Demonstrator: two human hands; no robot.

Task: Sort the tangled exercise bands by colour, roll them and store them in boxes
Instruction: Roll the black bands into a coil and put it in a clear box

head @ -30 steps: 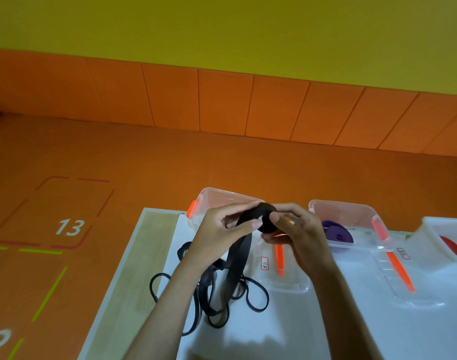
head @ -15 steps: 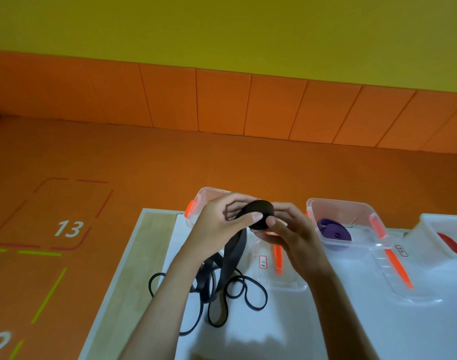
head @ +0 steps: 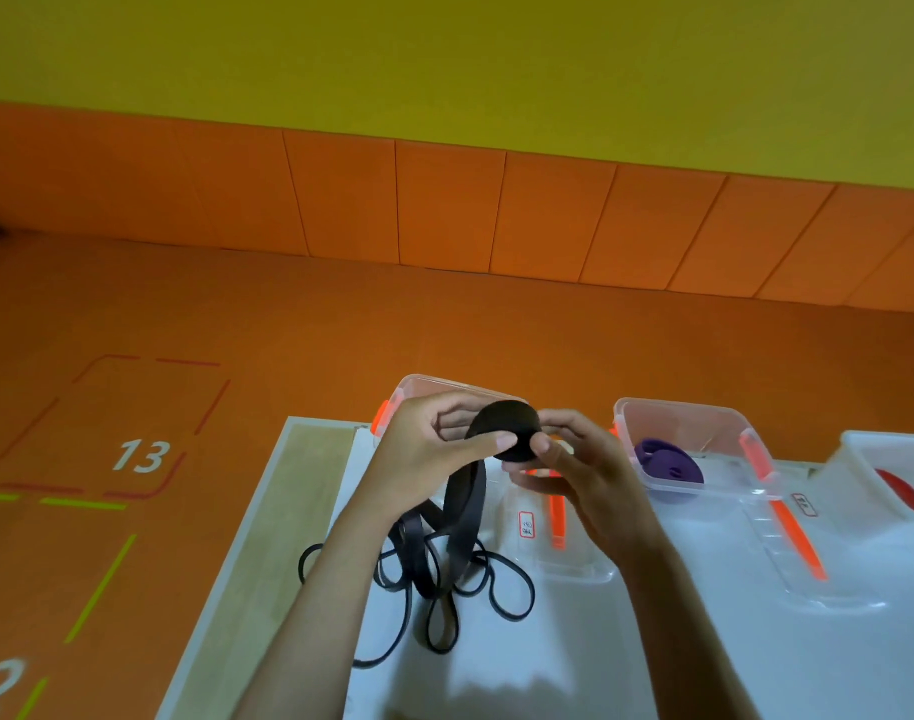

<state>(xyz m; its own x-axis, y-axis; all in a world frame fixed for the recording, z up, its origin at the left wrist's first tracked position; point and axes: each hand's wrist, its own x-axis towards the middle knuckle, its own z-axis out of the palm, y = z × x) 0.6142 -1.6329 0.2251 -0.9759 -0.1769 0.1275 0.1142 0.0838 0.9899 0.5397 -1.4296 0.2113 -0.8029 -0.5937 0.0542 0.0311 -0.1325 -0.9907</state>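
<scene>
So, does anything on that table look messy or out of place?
Only the loose black bands: a tangle of overlapping loops on the table. The left hand and right hand pinch a black roll whose tail trails into it. The purple band lies rolled in its box.

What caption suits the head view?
Left hand and right hand grip a half-rolled black band above the table.

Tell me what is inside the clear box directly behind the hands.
Of the clear box only the far rim and pale walls show. The left hand, right hand and the black band roll they hold cover its floor, so any contents are hidden.
</scene>
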